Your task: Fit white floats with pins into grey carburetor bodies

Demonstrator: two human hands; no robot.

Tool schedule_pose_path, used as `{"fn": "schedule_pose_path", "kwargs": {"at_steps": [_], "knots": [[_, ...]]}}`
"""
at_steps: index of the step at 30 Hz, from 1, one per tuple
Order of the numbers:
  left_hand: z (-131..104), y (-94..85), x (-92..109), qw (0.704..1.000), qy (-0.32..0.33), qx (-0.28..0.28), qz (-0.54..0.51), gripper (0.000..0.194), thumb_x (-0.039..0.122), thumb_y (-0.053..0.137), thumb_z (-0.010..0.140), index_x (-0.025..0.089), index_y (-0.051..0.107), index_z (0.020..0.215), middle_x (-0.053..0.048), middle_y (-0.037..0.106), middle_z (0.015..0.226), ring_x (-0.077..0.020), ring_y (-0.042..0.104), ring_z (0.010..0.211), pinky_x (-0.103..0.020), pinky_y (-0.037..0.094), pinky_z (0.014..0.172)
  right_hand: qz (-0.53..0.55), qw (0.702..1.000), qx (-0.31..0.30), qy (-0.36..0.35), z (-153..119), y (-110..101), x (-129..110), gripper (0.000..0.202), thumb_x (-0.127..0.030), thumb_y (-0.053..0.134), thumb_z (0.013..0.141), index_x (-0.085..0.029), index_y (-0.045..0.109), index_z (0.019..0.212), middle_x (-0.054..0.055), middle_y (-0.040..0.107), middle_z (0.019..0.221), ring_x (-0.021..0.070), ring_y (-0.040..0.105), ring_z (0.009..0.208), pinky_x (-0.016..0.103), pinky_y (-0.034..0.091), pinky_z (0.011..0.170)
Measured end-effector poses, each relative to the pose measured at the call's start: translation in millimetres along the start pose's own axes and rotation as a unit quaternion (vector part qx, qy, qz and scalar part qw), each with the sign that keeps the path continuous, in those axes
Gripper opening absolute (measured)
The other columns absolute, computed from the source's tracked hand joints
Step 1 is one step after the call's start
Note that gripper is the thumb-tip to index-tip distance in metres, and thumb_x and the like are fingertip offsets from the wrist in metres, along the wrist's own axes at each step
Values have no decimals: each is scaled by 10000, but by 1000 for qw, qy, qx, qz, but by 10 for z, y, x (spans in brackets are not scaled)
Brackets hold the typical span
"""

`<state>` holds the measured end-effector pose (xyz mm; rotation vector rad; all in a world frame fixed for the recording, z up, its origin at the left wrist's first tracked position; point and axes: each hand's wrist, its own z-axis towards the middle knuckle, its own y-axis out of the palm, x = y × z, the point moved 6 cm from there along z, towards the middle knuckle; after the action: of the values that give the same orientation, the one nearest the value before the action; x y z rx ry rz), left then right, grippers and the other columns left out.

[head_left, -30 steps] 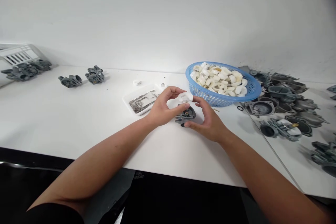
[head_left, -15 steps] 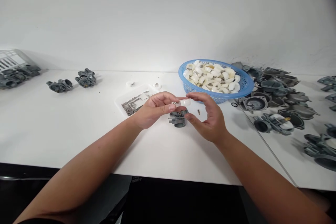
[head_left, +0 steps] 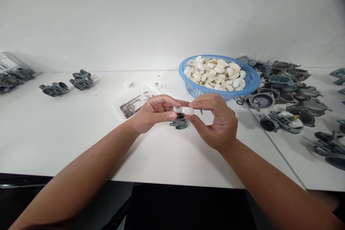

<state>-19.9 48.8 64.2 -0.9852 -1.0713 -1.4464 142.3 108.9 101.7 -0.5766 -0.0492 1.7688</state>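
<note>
A white carburetor float (head_left: 188, 110) is held between my two hands above the table. My left hand (head_left: 157, 113) pinches its left end with thumb and fingers. On its right end, the thumb and fingertips of my right hand (head_left: 215, 120) are closed. Just beneath the float stands a small grey carburetor body (head_left: 180, 124), partly hidden by the float and my fingers. A small metal pin or screw (head_left: 201, 112) lies on the table, mostly behind my right fingers.
A blue basket (head_left: 185, 86) full of white floats stands behind my right hand. Left of it, a shallow white tray (head_left: 116, 105) holds metal pins. Carburetor parts (head_left: 284, 84) are piled at the right. Two carburetor bodies (head_left: 81, 80) sit at the left. A black O-ring (head_left: 239, 102) lies near the basket.
My right fingers have closed onto the float's right end, where they were apart before. The float has turned a little, and the whole view has shifted slightly.
</note>
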Motion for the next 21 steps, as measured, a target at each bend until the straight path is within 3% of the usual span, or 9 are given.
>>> {"fn": "schedule_pose_path", "kwargs": {"at_steps": [10,12,15,17,21], "knots": [[12,-41,140,985,80,123,86,97,298,818,818,245,750,863,-33,777,990,-193,711,935,-367,581,811,6,1000,-22,15,1,22,1,181,-263,751,881,-287,641,1023,17,743,918,224,698,857,428,557,790],[-23,-141,243,958,127,198,162,85,294,798,834,251,742,882,-33,758,1022,-199,689,1023,-355,561,845,15,999,-31,28,-3,29,21,223,-259,750,882,-281,637,1072,28,743,993,227,694,924,429,555,838],[-107,-305,411,869,186,299,348,62,295,756,863,256,732,905,-33,729,993,-197,653,998,-340,518,799,17,998,-32,54,-13,25,62,181,-248,698,918,-276,632,1084,40,734,1026,233,685,976,436,548,880],[-83,-365,404,832,160,272,457,74,323,727,877,255,744,902,-39,719,933,-193,632,891,-336,491,737,10,998,-18,62,-15,1,83,155,-251,669,934,-275,628,1081,44,725,1019,238,678,984,444,543,891],[28,-472,165,804,32,175,568,183,419,678,890,265,777,886,-38,716,842,-196,598,741,-354,455,695,-12,998,38,58,3,-103,104,150,-234,648,935,-266,621,1079,56,705,1026,244,660,1014,447,524,915]]}}
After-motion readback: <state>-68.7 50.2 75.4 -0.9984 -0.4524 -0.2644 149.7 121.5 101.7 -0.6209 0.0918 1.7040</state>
